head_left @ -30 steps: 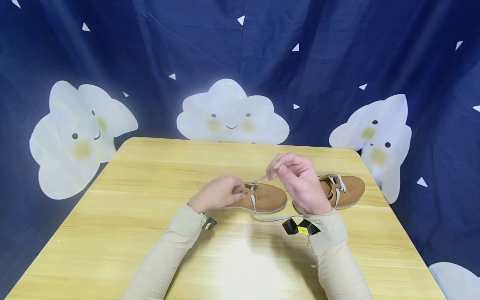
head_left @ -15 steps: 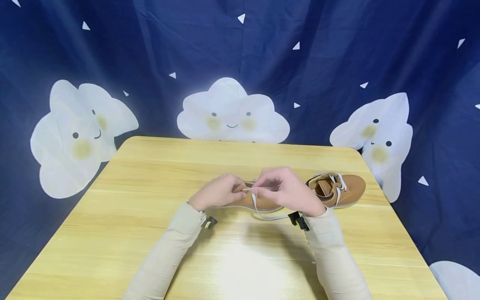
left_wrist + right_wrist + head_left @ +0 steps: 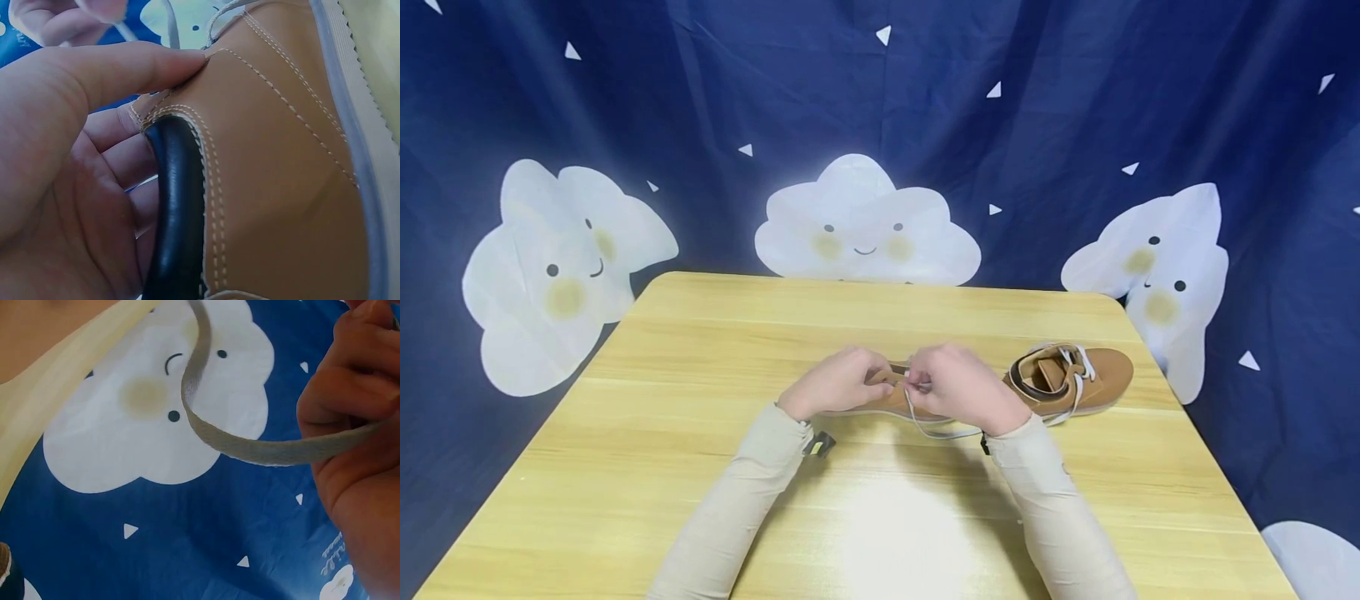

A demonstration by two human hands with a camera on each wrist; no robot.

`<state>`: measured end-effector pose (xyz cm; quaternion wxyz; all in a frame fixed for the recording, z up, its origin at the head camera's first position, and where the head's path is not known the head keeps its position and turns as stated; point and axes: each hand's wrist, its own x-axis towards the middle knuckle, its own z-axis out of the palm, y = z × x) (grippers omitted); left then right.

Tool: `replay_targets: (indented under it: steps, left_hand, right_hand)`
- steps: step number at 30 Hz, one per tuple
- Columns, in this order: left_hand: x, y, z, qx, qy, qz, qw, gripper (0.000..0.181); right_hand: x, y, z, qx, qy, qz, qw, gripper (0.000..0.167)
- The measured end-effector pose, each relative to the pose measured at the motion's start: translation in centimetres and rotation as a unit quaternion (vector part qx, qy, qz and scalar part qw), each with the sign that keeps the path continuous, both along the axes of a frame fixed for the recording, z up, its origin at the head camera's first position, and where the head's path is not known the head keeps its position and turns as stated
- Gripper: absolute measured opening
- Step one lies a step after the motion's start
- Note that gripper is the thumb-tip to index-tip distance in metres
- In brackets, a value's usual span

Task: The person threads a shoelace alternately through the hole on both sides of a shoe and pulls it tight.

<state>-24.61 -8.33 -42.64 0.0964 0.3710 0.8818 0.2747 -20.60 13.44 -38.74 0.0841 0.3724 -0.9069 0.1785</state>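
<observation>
Wooden table (image 3: 625, 467) | left hand (image 3: 835, 383) pinches half-covered shoe (image 3: 275, 175) | right hand (image 3: 966, 385) grips lace (image 3: 269, 452), end unclear

A tan shoe (image 3: 275, 162) (toe rightward) sits upright — its flat, pale lace (image 3: 269, 452) looping beside it.

Head camera: set high and back, facing forward and down across the table (image 3: 625, 467) to the blue curtain (image 3: 700, 108) at 12 o'clock; widest of the three. Left-wrist camera: very near, looking along the left hand (image 3: 69, 162) at 9 o'clock, a brown shoe (image 3: 281, 175) filling 1 to 5. Right-wrist camera: close in, right hand (image 3: 362, 487) at 3 o'clock, curtain behind. Head and left wrist share that shoe; both wrist views share the curtain.
</observation>
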Motion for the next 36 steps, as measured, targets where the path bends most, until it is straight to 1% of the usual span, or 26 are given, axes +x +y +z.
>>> replay_targets:
  steps: [3,6,10,14,17,21,25,27,28,30,33,36]
  left_hand:
    - [0.0,0.0,0.0,-0.001,0.005,-0.001,1.0,0.023]
    - [0.0,0.0,0.0,-0.002,0.004,0.002,1.0,0.029]
    - [0.0,0.0,0.0,-0.004,0.001,0.007,1.0,0.032]
    - [0.1,0.0,0.1,-0.004,0.0,0.008,1.0,0.033]
    - [0.2,0.0,0.1,-0.003,-0.003,0.007,1.0,0.03]
    - [0.2,0.0,0.2,-0.005,0.003,0.013,0.9999,0.009]
    - [0.3,-0.1,0.4,-0.008,-0.001,0.013,0.9999,0.033]
    - [0.4,-0.2,0.5,-0.003,-0.013,0.005,0.9999,0.035]
    - [0.4,-0.2,0.5,0.001,-0.02,-0.002,0.9998,0.033]
    - [0.4,-0.3,0.5,0.012,-0.033,-0.019,0.9992,0.023]
    - [0.3,-0.3,0.5,0.026,-0.049,-0.04,0.9977,0.005]
    - [0.3,-0.4,0.6,0.038,-0.061,-0.052,0.9961,0.003]
  right_hand:
    - [-0.2,-0.2,-0.4,0.024,0.014,-0.007,0.9996,0.043]
    - [-0.3,-0.5,-0.8,0.039,0.018,-0.015,0.999,0.043]
    - [-0.4,-0.7,-1.3,0.046,0.02,-0.025,0.9984,0.042]
    - [-0.5,-1.1,-1.7,0.047,0.012,-0.028,0.9984,0.042]
    - [-0.5,-1.2,-1.9,0.053,0.009,-0.027,0.9982,0.041]
    - [-0.3,-1.5,-2.0,0.069,0.015,-0.028,0.9971,0.04]
    - [-0.1,-1.9,-2.1,0.083,0.013,-0.038,0.9957,0.043]
    - [0.0,-2.1,-2.2,0.086,0.015,-0.043,0.9952,0.043]
    - [0.0,-2.1,-2.2,0.088,0.019,-0.046,0.9949,0.043]
    - [0.1,-2.3,-2.2,0.088,0.029,-0.049,0.9945,0.044]
    - [0.2,-2.5,-2.3,0.083,0.042,-0.053,0.9943,0.051]
    - [0.2,-2.7,-2.5,0.083,0.057,-0.061,0.993,0.056]
